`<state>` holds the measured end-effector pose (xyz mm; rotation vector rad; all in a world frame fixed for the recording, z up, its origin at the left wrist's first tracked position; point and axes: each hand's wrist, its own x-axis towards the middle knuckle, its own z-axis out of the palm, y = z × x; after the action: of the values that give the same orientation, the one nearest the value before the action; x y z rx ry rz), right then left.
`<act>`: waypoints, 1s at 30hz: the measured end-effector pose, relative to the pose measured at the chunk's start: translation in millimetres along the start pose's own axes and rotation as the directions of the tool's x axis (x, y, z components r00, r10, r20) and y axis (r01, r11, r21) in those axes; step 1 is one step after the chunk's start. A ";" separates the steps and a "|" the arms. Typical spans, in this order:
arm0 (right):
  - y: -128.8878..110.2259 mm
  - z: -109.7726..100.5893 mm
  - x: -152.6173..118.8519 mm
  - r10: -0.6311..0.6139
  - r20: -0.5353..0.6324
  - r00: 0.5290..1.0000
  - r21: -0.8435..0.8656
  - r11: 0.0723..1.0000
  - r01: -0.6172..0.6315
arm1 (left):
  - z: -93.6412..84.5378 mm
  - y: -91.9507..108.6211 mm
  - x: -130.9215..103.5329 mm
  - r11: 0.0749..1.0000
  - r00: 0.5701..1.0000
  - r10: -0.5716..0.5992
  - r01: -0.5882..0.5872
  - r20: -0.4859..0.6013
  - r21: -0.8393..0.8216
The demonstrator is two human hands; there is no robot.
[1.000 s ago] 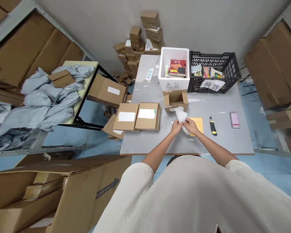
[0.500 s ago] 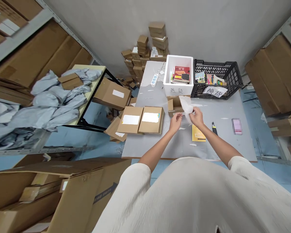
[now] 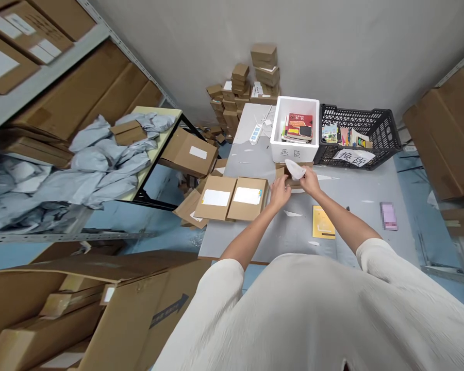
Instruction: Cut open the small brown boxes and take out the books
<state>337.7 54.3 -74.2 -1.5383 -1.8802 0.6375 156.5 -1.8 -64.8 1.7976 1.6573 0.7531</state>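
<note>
A small open cardboard box (image 3: 280, 171) stands in front of the white bin, partly covered by my hands. My left hand (image 3: 280, 192) is closed at its near left edge, with the fingertips over the rim. Between the fingers of my right hand (image 3: 310, 181) is a thin, crumpled white sheet (image 3: 294, 169), paper or plastic film, raised over the box opening. Below my right forearm lies a yellow booklet (image 3: 324, 222). A dark cutter (image 3: 347, 208) is mostly hidden behind that forearm.
Two labelled cardboard boxes (image 3: 215, 198) lie left of my hands. Behind are a white bin (image 3: 296, 152) of books and a black crate (image 3: 359, 157). A power strip (image 3: 255, 134) and a pink blurred item (image 3: 388, 216) share the table. Grey parcels (image 3: 112, 172) fill the left side table.
My right hand has lowered the white sheet toward the box opening. My left hand has moved from the sheet to the box's edge. The view has shifted slightly.
</note>
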 end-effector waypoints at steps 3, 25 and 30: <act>18.0 9.5 4.0 0.063 0.143 0.988 -0.115 0.992 -0.046 | 1.7 -1.3 4.0 0.997 0.997 0.083 -0.083 -0.007 -0.001; 19.7 4.6 -14.3 0.061 0.311 0.949 -0.132 0.991 -0.020 | 8.1 -6.1 48.3 0.965 0.978 0.121 -0.156 0.171 0.211; 19.8 -12.3 -31.4 0.040 0.161 0.986 -0.062 0.998 -0.030 | -1.9 -3.4 26.8 0.948 0.988 0.122 -0.144 0.095 0.285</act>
<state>364.1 27.4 -84.6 -1.6022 -2.0131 0.7487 154.8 25.2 -65.5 2.1324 1.6786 0.5082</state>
